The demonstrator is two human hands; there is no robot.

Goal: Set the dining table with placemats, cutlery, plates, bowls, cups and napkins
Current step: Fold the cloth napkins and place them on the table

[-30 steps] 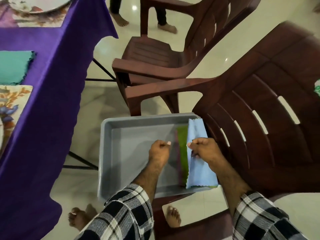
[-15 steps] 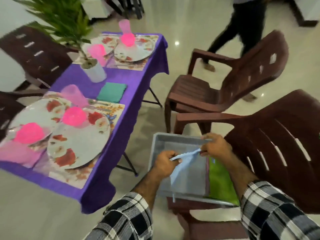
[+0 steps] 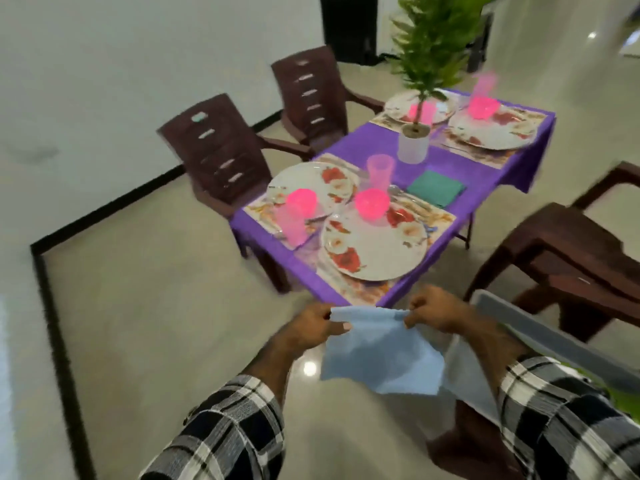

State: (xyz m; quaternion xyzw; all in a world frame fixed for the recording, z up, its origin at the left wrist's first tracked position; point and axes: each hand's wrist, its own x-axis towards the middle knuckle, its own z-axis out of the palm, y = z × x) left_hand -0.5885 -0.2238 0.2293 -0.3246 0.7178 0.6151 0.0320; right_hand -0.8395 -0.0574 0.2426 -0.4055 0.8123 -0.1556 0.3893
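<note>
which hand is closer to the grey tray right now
Right. The right hand pinches the blue napkin just beside the grey tray rim. The left hand pinches the napkin's other corner, farther from the tray.

Open floor (image 3: pixel 166 306) lies left of the purple surface (image 3: pixel 460 168). On the surface, bare cloth runs beside the green napkin (image 3: pixel 436 188); plates, pink cups and a potted plant (image 3: pixel 414 143) crowd the rest. 2 chairs (image 3: pixel 221 157) block its far side, a chair (image 3: pixel 568 254) and grey tray (image 3: pixel 540 336) its right.
</note>
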